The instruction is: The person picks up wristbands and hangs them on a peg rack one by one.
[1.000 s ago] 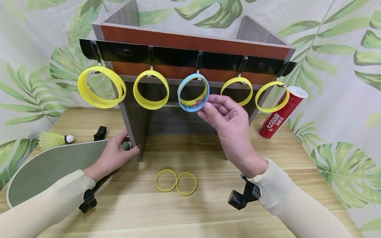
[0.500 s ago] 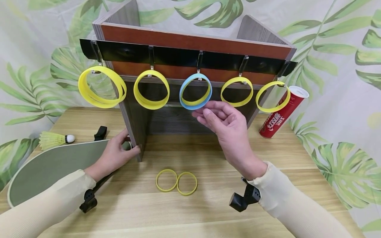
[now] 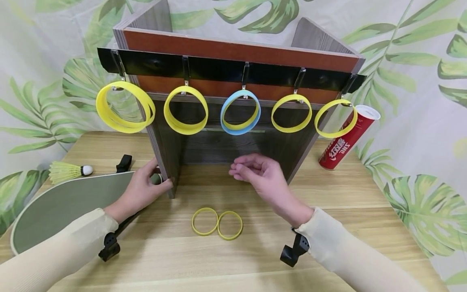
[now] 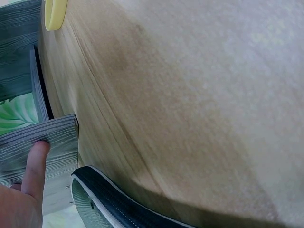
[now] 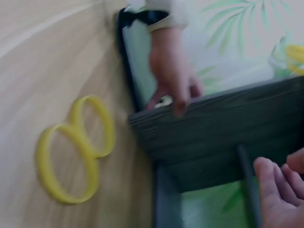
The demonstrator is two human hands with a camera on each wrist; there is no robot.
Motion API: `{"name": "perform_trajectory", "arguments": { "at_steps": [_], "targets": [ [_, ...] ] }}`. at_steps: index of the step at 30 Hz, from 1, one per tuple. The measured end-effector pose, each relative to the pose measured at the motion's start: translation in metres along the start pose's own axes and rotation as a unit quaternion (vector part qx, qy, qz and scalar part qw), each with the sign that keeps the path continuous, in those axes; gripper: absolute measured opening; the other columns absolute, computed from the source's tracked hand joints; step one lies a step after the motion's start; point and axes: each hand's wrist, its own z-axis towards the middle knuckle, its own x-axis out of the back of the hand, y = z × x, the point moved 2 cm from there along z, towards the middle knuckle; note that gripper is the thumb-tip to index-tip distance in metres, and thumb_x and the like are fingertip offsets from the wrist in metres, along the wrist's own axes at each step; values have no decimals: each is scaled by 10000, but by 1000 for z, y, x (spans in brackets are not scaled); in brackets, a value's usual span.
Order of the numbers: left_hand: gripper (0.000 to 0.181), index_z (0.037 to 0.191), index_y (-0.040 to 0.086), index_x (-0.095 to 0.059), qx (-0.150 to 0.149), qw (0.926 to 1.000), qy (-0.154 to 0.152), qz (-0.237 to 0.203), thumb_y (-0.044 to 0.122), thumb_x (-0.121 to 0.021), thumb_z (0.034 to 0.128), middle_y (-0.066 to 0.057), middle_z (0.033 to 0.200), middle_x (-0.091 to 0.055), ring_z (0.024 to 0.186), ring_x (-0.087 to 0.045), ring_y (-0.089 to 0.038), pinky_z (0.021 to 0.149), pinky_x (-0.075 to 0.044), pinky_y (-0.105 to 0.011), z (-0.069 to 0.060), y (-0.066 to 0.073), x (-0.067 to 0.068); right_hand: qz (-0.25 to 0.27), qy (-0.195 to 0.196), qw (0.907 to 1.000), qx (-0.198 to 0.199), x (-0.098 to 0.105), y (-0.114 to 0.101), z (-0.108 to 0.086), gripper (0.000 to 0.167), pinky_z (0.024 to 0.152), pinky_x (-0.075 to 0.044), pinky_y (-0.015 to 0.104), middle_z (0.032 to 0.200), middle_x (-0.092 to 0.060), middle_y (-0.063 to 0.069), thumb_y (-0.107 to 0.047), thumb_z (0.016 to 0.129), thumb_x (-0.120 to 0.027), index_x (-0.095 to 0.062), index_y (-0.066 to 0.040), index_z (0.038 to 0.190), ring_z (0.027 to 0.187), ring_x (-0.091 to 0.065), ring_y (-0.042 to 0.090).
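Note:
My left hand (image 3: pixel 140 190) grips the front edge of the grey wooden stand's left side panel (image 3: pixel 166 162), thumb in front and fingers behind. Empty, with fingers loosely bent, my right hand (image 3: pixel 260 176) is in the air before the stand's opening, below the hanging bands. A blue wristband (image 3: pixel 233 130) hangs from the middle hook with a yellow one inside or behind it. Yellow wristbands (image 3: pixel 186 129) hang from the other hooks, at least two on the far left one. Two yellow wristbands (image 5: pixel 42 161) lie touching each other on the table.
A black strip (image 3: pixel 215 67) with hooks crosses the stand's front. Left of the stand lie a green racket cover (image 3: pixel 73 202), a yellow shuttlecock (image 3: pixel 67 171) and a black strap (image 3: pixel 124 163). A red tube (image 3: pixel 341 142) stands at the right.
My right hand has let go of the blue wristband, leaving it on the middle hook, and has moved down. My left hand stays on the panel.

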Motion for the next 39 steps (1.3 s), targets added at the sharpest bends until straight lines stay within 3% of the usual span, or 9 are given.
{"name": "perform_trajectory", "arguments": {
  "at_steps": [4,8,12,17,19,23,27,31,39],
  "targets": [
    [531,1431,88,-568,-36,10000,45,23,75,-691,914,-170,1341,-690,1018,-566,75,858,-469,-125,1,-1,-1,-689,-414,9964,-261,2,27,2,186,883,-629,407,1105,-731,305,7,1009,-618,-666,122,1146,959,-775,264],
    [526,1428,83,-569,28,10000,35,-34,71,-694,918,-171,1353,-681,1088,-638,-120,863,-467,-124,0,-1,-1,-1435,-969,9834,-541,2,53,3,170,840,-633,459,1028,-747,272,-21,999,-631,-697,91,1108,927,-754,371],
    [535,1429,78,-573,75,9999,83,-110,74,-714,913,-193,1348,-679,1125,-653,-267,850,-474,-133,-3,-1,1,-2301,-1506,9593,-642,2,72,2,172,783,-620,349,992,-745,182,-71,999,-661,-724,43,1111,864,-718,257],
    [551,1433,90,-577,54,9998,151,-137,79,-732,904,-194,1344,-681,1061,-607,-23,843,-481,-135,-5,-1,3,-3139,-1895,9284,-600,2,86,2,110,765,-524,220,963,-741,43,-105,986,-693,-762,-56,1056,851,-623,73],
    [545,1433,91,-575,43,9998,119,-138,74,-726,909,-182,1353,-678,1055,-594,-4,870,-468,-120,-4,0,2,-3259,-2002,9217,-646,3,91,1,92,764,-521,207,954,-742,32,-88,975,-701,-764,-65,1037,840,-617,54],
    [540,1437,82,-564,10,9999,73,-139,58,-705,916,-176,1365,-675,1103,-635,-180,900,-446,-98,-2,1,0,-3450,-2132,9115,-691,3,95,-1,74,766,-521,197,931,-737,23,-86,955,-724,-761,-72,1018,822,-609,38],
    [550,1444,75,-554,-9,9998,68,-163,57,-706,916,-197,1365,-667,1118,-649,-321,871,-475,-131,-1,2,1,-3597,-2120,9065,-628,0,97,-1,51,762,-521,209,898,-724,7,-107,950,-744,-763,-79,988,809,-604,46],
    [551,1448,82,-553,28,9999,28,-161,68,-706,919,-196,1379,-660,1133,-657,-332,880,-482,-158,-2,3,2,-3620,-2064,9069,-630,-1,97,-2,42,732,-515,211,881,-720,-7,-96,956,-735,-772,-82,969,793,-602,57],
    [523,1423,79,-570,-32,9999,66,-69,64,-695,916,-175,1370,-668,1042,-589,-6,918,-423,-88,0,-1,-1,-3352,-2055,9174,-623,6,93,-4,58,712,-504,198,900,-739,33,-67,960,-706,-760,-76,980,793,-603,55]
  ]
}}
